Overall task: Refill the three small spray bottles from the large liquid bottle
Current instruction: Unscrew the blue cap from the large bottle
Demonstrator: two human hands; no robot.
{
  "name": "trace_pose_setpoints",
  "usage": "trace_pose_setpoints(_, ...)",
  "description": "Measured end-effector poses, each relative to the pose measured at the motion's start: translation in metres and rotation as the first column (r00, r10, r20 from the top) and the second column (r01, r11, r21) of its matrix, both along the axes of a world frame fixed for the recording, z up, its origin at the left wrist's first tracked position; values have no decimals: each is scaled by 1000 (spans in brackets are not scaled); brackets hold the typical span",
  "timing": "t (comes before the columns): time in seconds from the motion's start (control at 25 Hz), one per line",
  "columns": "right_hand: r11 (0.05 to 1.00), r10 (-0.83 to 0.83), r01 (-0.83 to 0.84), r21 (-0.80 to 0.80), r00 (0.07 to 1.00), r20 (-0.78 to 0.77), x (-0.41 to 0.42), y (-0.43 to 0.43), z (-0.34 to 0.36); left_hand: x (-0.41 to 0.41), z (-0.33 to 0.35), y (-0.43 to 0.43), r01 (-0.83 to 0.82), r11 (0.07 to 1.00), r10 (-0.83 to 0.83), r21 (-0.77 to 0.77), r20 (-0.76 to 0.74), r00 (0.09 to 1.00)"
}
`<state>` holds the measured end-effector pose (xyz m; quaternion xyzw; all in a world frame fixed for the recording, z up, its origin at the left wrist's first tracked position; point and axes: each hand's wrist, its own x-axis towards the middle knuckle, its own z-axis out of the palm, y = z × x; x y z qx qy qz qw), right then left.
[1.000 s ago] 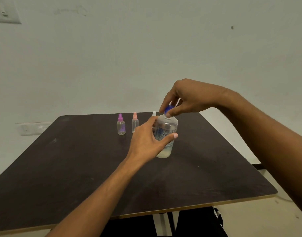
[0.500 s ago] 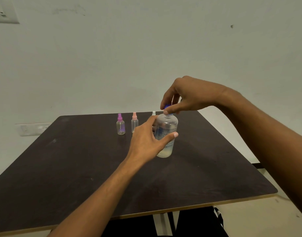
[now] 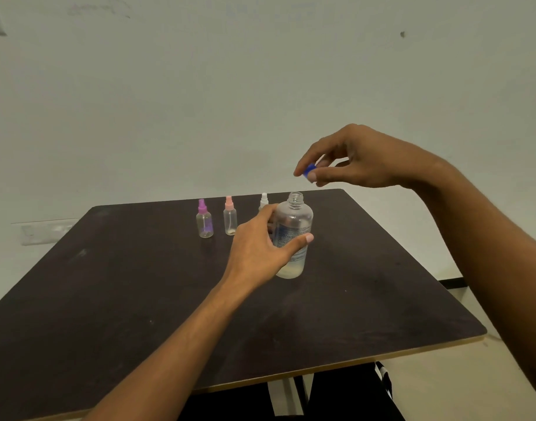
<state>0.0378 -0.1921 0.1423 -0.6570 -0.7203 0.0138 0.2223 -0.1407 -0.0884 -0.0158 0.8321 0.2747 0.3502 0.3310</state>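
Observation:
The large clear bottle (image 3: 294, 226) stands upright on the dark table (image 3: 139, 284), its neck uncapped and a little liquid at the bottom. My left hand (image 3: 260, 247) grips its body from the left. My right hand (image 3: 351, 159) hovers above and slightly right of the neck, pinching the blue cap (image 3: 309, 170) between thumb and fingers. Behind, in a row, stand the purple-topped spray bottle (image 3: 204, 220), the pink-topped spray bottle (image 3: 230, 217) and the white-topped spray bottle (image 3: 264, 201), the last mostly hidden by my left hand.
The table's near edge (image 3: 351, 363) runs along the bottom with a dark shape beneath it. A plain wall stands behind, with a socket strip (image 3: 45, 230) low at the left. Bare tabletop spreads left and right of the bottles.
My right hand has lifted the blue cap off the large bottle's neck and raised it up and to the right. The left hand keeps its hold on the bottle.

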Motion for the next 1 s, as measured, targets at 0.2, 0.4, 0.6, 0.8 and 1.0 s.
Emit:
trace_pose_setpoints(0.2, 984, -86, 119, 134, 970, -226, 36, -17, -30, 21, -11, 6, 17, 1000, -17, -12, -2, 1000)
trace_pose_setpoints(0.4, 964, -128, 217, 152, 884, -450, 75, -27, -65, 52, -18, 17, 46, 999, -45, -15, 18, 999)
trace_pose_setpoints(0.6, 928, -226, 343, 149, 832, -507, 118, -22, -108, 95, -30, 40, 20, 1000, -20, -22, 20, 1000)
trace_pose_setpoints(0.8, 877, -353, 469, 101, 774, -526, 152, -1, -162, 142, -35, 57, 10, 1000, -9, -29, 38, 999)
trace_pose_setpoints(1.0, 837, -461, 547, 14, 719, -520, 175, 27, -204, 179, -40, 69, 31, 997, -30, -65, 14, 999)
